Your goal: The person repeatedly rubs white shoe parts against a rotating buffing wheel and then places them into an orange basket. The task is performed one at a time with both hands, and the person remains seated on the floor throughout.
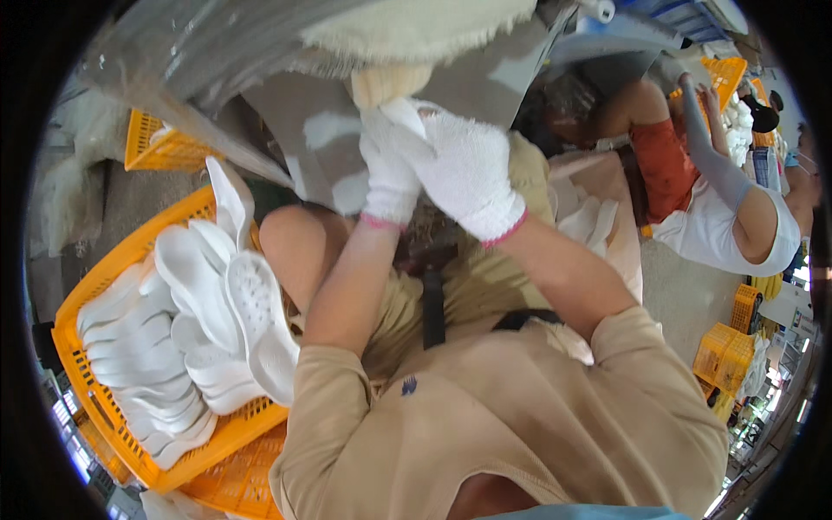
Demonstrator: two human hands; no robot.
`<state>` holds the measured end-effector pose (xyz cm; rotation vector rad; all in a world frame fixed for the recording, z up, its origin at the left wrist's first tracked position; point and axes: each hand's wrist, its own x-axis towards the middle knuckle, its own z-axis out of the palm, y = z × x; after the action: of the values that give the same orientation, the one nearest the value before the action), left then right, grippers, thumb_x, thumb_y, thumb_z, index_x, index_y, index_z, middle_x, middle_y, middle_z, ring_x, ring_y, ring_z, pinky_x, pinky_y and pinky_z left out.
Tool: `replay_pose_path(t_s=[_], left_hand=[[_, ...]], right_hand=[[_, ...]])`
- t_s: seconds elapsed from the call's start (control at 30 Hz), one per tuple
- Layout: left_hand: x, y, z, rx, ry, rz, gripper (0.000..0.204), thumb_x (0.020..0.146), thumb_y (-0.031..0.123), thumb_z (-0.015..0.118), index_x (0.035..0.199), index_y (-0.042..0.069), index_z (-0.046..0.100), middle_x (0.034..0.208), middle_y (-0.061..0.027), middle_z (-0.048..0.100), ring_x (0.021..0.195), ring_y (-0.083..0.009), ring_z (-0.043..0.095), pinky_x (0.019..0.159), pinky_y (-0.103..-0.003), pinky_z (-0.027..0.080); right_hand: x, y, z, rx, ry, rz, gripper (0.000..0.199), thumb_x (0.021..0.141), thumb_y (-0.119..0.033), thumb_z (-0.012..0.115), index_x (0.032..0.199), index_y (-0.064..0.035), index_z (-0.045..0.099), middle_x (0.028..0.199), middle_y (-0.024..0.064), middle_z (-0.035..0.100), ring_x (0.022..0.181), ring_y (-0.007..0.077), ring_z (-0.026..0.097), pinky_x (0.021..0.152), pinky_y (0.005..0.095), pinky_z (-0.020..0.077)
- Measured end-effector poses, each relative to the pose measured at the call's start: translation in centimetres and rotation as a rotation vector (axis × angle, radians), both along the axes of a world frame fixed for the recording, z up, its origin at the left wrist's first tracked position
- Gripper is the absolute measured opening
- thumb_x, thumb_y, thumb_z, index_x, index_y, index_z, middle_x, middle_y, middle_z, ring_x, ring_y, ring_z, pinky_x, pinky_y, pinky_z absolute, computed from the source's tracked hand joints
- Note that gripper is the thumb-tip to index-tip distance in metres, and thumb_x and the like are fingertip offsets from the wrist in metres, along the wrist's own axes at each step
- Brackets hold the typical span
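Observation:
Both my hands wear white knit gloves with pink cuffs and meet in front of my lap. My left hand and my right hand are closed together around a white shoe sole. Only its smooth tip shows; the gloves hide the rest. Right behind that tip is a cream, ridged cloth-like piece. Beyond it hangs a large, frayed cream cloth pad or wheel; I cannot tell whether the sole touches either one.
At my left, an orange basket holds stacked white soles. Another orange basket stands farther off. A pink-lined container with white pieces lies at my right. Beyond it a person in a white shirt sits near more orange baskets.

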<state>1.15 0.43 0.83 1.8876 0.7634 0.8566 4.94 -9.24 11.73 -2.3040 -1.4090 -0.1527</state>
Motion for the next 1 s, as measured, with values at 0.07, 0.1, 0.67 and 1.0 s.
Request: replay_pose_path(t_s=[0.07, 0.1, 0.67, 1.0], left_hand=[[-0.1, 0.1, 0.1, -0.332, -0.228, -0.068, 0.047, 0.11, 0.043, 0.037, 0.126, 0.004, 0.06, 0.113, -0.0118, 0.068, 0.103, -0.0266, 0.066, 0.095, -0.039, 0.053], [-0.4, 0.0, 0.0, -0.599, -0.59, -0.11, 0.046, 0.11, 0.043, 0.038, 0.129, 0.007, 0.059, 0.12, -0.0118, 0.067, 0.108, -0.027, 0.065, 0.099, -0.039, 0.052], [-1.7, -3.1, 1.3, -1.508, -0.801, -0.071, 0.058, 0.106, 0.064, 0.041, 0.132, 0.015, 0.059, 0.122, -0.0061, 0.064, 0.112, -0.0251, 0.062, 0.102, -0.041, 0.051], [-4.6, -1.3, 4.6, -1.309, -0.894, 0.161, 0.043, 0.109, 0.033, 0.054, 0.143, 0.008, 0.056, 0.133, -0.0076, 0.066, 0.122, -0.026, 0.061, 0.108, -0.042, 0.049]], right_hand=[[0.2, 0.5, 1.0, -0.032, 0.112, -0.059, 0.038, 0.096, -0.043, 0.065, 0.106, -0.0086, 0.075, 0.079, 0.0182, 0.072, 0.074, 0.0362, 0.072, 0.065, 0.0409, 0.0569], [0.2, 0.8, 1.3, 0.028, 0.192, -0.002, 0.039, 0.095, -0.043, 0.066, 0.106, -0.0068, 0.075, 0.081, 0.0202, 0.072, 0.076, 0.0368, 0.072, 0.066, 0.0415, 0.0572], [0.4, -7.9, 1.9, -0.045, 1.29, 0.262, 0.068, 0.083, -0.037, 0.08, 0.135, 0.0024, 0.06, 0.117, 0.0105, 0.069, 0.106, 0.0193, 0.066, 0.094, 0.0343, 0.0523], [0.5, -8.6, 2.1, -0.029, 1.526, 0.315, 0.072, 0.077, -0.021, 0.081, 0.142, -0.0007, 0.057, 0.117, 0.0045, 0.067, 0.108, 0.0127, 0.061, 0.098, 0.0327, 0.0495]])
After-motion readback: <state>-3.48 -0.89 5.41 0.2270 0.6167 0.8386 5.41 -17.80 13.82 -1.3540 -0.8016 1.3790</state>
